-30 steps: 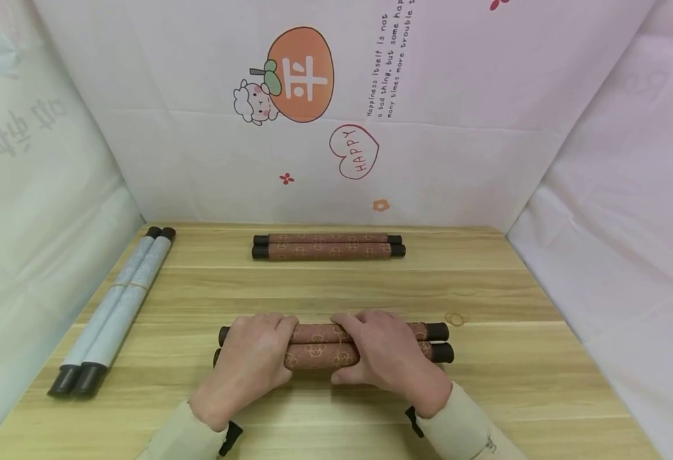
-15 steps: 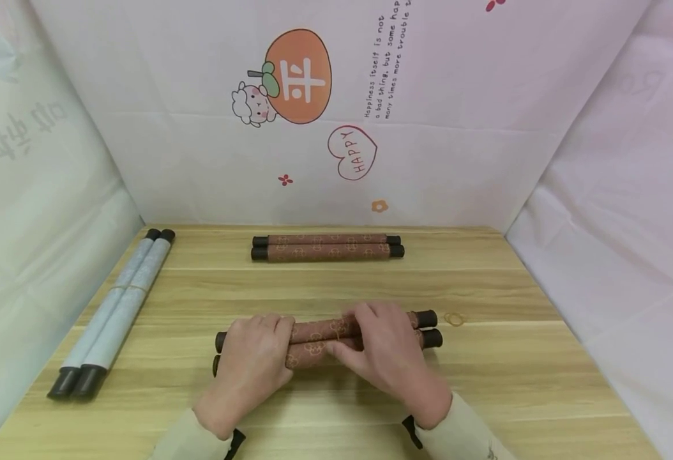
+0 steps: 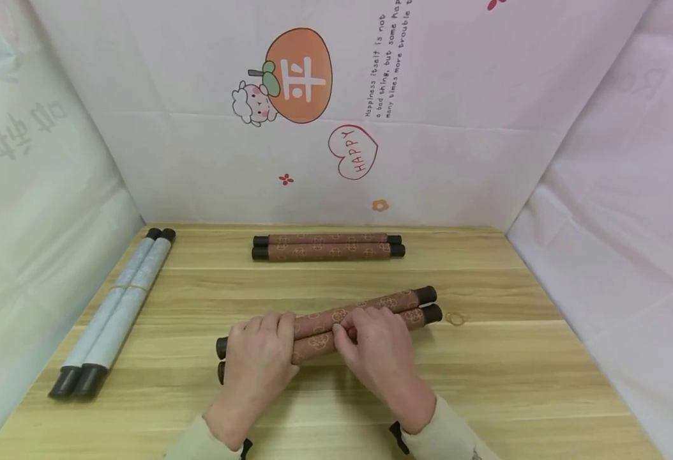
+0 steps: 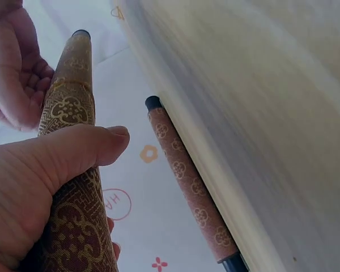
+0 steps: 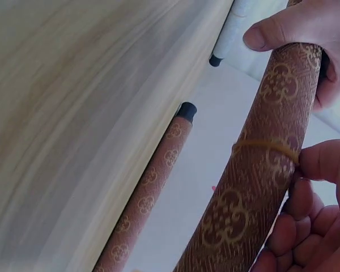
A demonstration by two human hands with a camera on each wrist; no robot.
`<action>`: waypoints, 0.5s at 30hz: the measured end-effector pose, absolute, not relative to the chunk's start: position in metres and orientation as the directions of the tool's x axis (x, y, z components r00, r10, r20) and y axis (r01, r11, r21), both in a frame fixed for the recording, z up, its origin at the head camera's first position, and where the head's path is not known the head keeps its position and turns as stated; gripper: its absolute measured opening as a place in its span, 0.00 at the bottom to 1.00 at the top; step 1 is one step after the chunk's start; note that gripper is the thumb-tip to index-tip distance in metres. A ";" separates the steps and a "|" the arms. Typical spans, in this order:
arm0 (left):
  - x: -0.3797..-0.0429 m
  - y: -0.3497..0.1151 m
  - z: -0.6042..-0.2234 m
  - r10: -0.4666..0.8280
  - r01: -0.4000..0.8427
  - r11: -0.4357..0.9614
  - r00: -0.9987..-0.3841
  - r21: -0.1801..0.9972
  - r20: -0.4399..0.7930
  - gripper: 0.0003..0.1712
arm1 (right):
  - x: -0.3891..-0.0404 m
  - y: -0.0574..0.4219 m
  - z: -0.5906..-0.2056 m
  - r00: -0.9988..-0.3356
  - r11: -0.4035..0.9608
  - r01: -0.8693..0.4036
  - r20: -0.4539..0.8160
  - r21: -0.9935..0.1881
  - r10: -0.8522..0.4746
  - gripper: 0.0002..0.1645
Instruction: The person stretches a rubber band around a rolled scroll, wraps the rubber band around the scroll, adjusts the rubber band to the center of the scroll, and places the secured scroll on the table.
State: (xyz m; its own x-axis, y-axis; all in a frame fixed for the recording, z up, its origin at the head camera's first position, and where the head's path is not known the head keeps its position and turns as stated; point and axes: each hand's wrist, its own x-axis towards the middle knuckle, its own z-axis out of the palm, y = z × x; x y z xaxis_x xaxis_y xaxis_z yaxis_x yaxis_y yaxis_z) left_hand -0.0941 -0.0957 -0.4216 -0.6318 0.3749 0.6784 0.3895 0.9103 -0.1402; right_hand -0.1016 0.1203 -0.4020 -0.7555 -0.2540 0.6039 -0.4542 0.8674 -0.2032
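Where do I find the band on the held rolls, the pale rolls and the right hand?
Band (image 5: 263,144): right wrist view, middle of its visible stretch.
Pale rolls (image 3: 126,310): head view, middle of the right roll.
Right hand (image 3: 379,352): head view, back of the hand.

Two grey-blue rolls (image 3: 122,313) with black end caps lie side by side at a slant along the left of a pale wooden tabletop (image 3: 514,396), a thin band (image 3: 129,287) round their middle. A brown, gold-patterned pair (image 3: 329,251) rests near the back edge; a loose elastic loop (image 3: 456,323) lies at right. White sheeting (image 3: 198,172) encloses three sides — its rear panel printed with an orange fruit (image 3: 299,51), a sheep-like figure (image 3: 251,105), sideways English lettering (image 3: 388,73) and a "HAPPY" heart (image 3: 355,152).
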 end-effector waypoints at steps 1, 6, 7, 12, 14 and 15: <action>-0.094 -0.095 -0.422 0.371 0.387 0.912 -0.628 -0.139 0.685 0.32 | -0.102 0.120 -0.402 -0.748 0.863 -0.461 0.613 -0.205 -0.255 0.13; -0.094 -0.093 -0.424 0.349 0.380 0.918 -0.635 -0.115 0.689 0.34 | -0.104 0.122 -0.402 -0.721 0.856 -0.480 0.642 -0.191 -0.261 0.12; -0.094 -0.093 -0.424 0.348 0.381 0.918 -0.640 -0.110 0.686 0.35 | -0.105 0.122 -0.402 -0.720 0.857 -0.480 0.642 -0.187 -0.263 0.12; -0.093 -0.096 -0.423 0.363 0.405 0.909 -0.650 -0.101 0.667 0.36 | -0.103 0.123 -0.401 -0.742 0.864 -0.469 0.612 -0.182 -0.274 0.12; -0.093 -0.097 -0.423 0.369 0.417 0.904 -0.654 -0.091 0.661 0.36 | -0.103 0.124 -0.400 -0.754 0.865 -0.463 0.598 -0.192 -0.271 0.12; -0.093 -0.098 -0.422 0.370 0.423 0.902 -0.658 -0.086 0.656 0.36 | -0.102 0.124 -0.400 -0.758 0.864 -0.463 0.594 -0.199 -0.269 0.12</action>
